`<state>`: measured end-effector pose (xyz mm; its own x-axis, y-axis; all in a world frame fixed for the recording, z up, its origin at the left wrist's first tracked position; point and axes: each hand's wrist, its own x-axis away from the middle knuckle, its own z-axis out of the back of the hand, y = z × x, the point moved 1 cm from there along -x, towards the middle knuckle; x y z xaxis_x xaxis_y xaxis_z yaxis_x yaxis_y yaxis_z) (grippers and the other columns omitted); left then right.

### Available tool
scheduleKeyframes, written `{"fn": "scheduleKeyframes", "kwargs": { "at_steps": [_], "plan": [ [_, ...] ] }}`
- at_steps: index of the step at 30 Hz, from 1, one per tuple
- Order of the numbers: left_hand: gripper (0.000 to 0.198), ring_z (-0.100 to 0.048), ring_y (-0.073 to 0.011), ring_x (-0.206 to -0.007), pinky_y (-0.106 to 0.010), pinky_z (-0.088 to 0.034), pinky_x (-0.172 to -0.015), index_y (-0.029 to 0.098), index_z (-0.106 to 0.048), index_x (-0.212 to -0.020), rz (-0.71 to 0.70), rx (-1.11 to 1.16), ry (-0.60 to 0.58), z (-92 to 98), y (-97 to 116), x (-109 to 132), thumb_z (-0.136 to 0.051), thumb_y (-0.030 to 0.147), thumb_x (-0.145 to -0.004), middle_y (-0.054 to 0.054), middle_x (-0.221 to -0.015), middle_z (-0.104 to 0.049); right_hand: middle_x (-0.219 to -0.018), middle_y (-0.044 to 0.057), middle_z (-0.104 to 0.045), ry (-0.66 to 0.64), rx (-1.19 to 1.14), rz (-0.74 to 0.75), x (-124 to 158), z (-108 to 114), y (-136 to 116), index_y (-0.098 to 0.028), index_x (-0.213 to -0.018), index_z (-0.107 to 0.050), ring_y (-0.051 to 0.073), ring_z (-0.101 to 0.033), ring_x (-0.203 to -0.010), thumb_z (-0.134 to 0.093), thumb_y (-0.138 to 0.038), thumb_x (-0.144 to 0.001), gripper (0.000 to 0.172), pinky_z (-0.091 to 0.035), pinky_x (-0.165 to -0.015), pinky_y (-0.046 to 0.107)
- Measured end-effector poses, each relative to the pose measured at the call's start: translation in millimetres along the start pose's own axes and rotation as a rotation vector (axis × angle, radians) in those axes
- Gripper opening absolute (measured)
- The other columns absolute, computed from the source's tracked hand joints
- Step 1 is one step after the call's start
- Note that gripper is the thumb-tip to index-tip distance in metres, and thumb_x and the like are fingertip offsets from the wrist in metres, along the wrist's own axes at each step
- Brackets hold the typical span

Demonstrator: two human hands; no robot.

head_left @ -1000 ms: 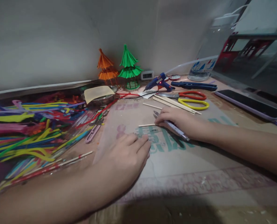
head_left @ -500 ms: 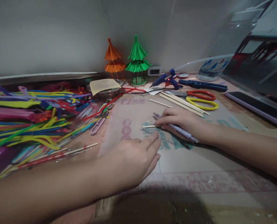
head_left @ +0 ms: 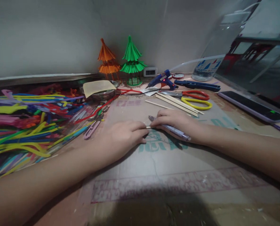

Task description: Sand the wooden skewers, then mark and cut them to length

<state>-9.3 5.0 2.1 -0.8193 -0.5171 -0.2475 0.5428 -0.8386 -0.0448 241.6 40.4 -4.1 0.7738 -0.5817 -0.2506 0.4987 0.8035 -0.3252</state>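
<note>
Between my two hands runs a thin wooden stick (head_left: pixel 148 127), of which only a short pale stretch shows. My left hand (head_left: pixel 128 135) is closed on the stick's left end, fingers together. The fingertips of my right hand (head_left: pixel 170 122) pinch the stick from the other side. A pale purple pen (head_left: pixel 176 131) also rests in my right hand, slanting under the fingers, its tip toward the upper left. Beyond my right hand lies a bundle of similar sticks (head_left: pixel 177 105), with one loose stick (head_left: pixel 157 104) beside it.
Scissors (head_left: pixel 196 99), a blue glue gun (head_left: pixel 162 80) and dark blue pliers (head_left: pixel 197 85) lie behind the sticks. A phone (head_left: pixel 250 106) is at right. Colourful pipe cleaners (head_left: pixel 24 125) pile up at left. Orange (head_left: pixel 107 59) and green (head_left: pixel 132 61) tiered models stand at the wall.
My left hand has moved up and closed on the stick's left end, which stuck out freely before. My right hand keeps its hold on stick and pen. The whole view has shifted slightly.
</note>
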Motion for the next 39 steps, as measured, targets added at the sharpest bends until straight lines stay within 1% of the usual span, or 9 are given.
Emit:
{"fn": "scheduleKeyframes", "kwargs": {
  "at_steps": [4, 9, 14, 22, 26, 29, 31, 34, 39],
  "plan": [
    [0.032, -0.067, -0.0233, -0.087, -0.035, -0.054, -0.074, 0.019, -0.072, -0.117, 0.015, -0.043, -0.044, -4.1, -7.2, -6.7, -0.045, 0.031, -0.106, -0.009, -0.1, -0.071, -0.105, 0.007, -0.067, 0.042, 0.015, 0.013, -0.7, -2.7, 5.6, -0.024, -0.114, -0.073, 0.024, -0.062, -0.097, -0.053, -0.034, -0.103, 0.025, -0.046, -0.084, 0.036],
    [0.03, -0.065, -0.0241, -0.098, -0.037, -0.053, -0.085, 0.016, -0.071, -0.118, -0.064, -0.091, -0.003, -5.5, -10.1, -10.1, -0.049, 0.032, -0.106, -0.011, -0.111, -0.069, -0.102, 0.007, -0.067, 0.053, 0.002, 0.023, -3.2, -4.0, 9.0, -0.023, -0.109, -0.074, 0.023, -0.062, -0.094, -0.053, -0.035, -0.103, 0.025, -0.045, -0.081, 0.035],
    [0.03, -0.063, -0.0234, -0.096, -0.036, -0.052, -0.081, 0.02, -0.073, -0.118, -0.037, -0.039, 0.031, -7.4, -14.5, -12.7, -0.051, 0.036, -0.105, -0.01, -0.108, -0.068, -0.1, 0.007, -0.068, 0.057, -0.005, 0.028, -6.4, -2.7, 8.4, -0.023, -0.107, -0.073, 0.021, -0.062, -0.091, -0.05, -0.035, -0.104, 0.026, -0.045, -0.078, 0.033],
    [0.027, -0.061, -0.0236, -0.086, -0.039, -0.048, -0.081, 0.015, -0.071, -0.104, -0.221, -0.226, -0.013, 4.7, -1.7, -13.9, -0.044, 0.016, -0.103, -0.01, -0.095, -0.07, -0.099, 0.007, -0.073, 0.108, -0.107, -0.009, -8.0, -0.3, 5.8, -0.02, -0.1, -0.074, 0.02, -0.066, -0.092, -0.056, -0.03, -0.1, 0.021, -0.049, -0.081, 0.032],
    [0.014, -0.063, -0.0212, -0.082, -0.034, -0.048, -0.073, 0.019, -0.066, -0.092, 0.119, 0.118, 0.133, 3.5, -10.1, -7.8, -0.052, 0.018, -0.095, -0.006, -0.092, -0.07, -0.097, 0.006, -0.077, 0.292, -0.33, -0.227, -4.8, 7.1, 7.8, -0.019, -0.101, -0.073, 0.019, -0.072, -0.088, -0.06, -0.034, -0.098, 0.02, -0.054, -0.077, 0.029],
    [0.009, -0.059, -0.0152, -0.067, -0.028, -0.045, -0.06, 0.021, -0.058, -0.085, 0.333, 0.381, 0.205, -0.7, -15.0, -3.5, -0.051, 0.015, -0.085, 0.001, -0.076, -0.064, -0.089, 0.004, -0.075, 0.398, -0.427, -0.285, -0.4, 6.9, 12.5, -0.02, -0.101, -0.072, 0.018, -0.071, -0.078, -0.057, -0.04, -0.1, 0.024, -0.055, -0.068, 0.028],
    [0.008, -0.055, -0.0129, -0.06, -0.025, -0.043, -0.055, 0.022, -0.055, -0.082, 0.359, 0.512, 0.209, -2.3, -13.4, -2.5, -0.05, 0.016, -0.084, 0.004, -0.07, -0.059, -0.09, 0.005, -0.075, 0.391, -0.453, -0.263, 1.7, 5.8, 11.3, -0.021, -0.104, -0.071, 0.017, -0.072, -0.078, -0.056, -0.041, -0.101, 0.025, -0.057, -0.07, 0.029],
    [0.005, -0.059, -0.0133, -0.067, -0.025, -0.047, -0.06, 0.022, -0.056, -0.08, 0.381, 0.712, 0.229, -2.0, -8.1, -3.0, -0.055, 0.018, -0.084, 0.002, -0.076, -0.062, -0.098, 0.006, -0.076, 0.315, -0.38, -0.21, 2.6, 8.5, -3.5, -0.022, -0.104, -0.07, 0.019, -0.073, -0.087, -0.054, -0.038, -0.102, 0.022, -0.057, -0.077, 0.031],
    [0.008, -0.065, -0.0137, -0.084, -0.027, -0.053, -0.076, 0.02, -0.063, -0.082, 0.144, 0.761, 0.356, 0.4, 0.3, -8.3, -0.064, 0.019, -0.09, -0.002, -0.092, -0.066, -0.104, 0.006, -0.073, 0.216, -0.365, -0.154, 0.7, 13.4, -43.3, -0.023, -0.106, -0.06, 0.02, -0.07, -0.092, -0.063, -0.033, -0.095, 0.016, -0.055, -0.078, 0.031]
  ]
}}
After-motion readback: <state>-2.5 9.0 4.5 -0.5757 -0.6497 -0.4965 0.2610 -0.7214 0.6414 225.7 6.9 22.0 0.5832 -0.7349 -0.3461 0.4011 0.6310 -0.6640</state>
